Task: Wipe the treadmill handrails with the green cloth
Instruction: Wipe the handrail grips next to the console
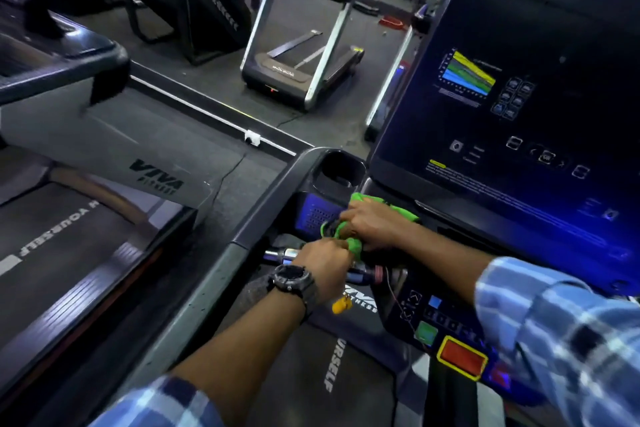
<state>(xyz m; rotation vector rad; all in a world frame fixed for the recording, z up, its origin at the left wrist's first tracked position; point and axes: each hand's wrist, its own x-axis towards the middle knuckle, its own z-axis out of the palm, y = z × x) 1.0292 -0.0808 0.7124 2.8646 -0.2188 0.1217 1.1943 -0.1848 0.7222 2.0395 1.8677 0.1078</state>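
Green cloth [349, 220], bunched below the console's cup holder [341, 168] at its six o'clock: I grip it with right hand [375, 224] and left hand [323, 260] over the chrome bar [277, 256]; best wrapped fully round, wiped lengthwise.

I am standing on the treadmill belt, its dark glossy console screen [512, 107] rising ahead to my right. My right hand [375, 225] is lying behind my left hand [323, 262], the crumpled green cloth [346, 229] between them, over the short chrome handgrip bar [282, 254]. The round black cup holder [341, 166] is sitting just behind. The long grey side handrail [207, 282] is running along my left.
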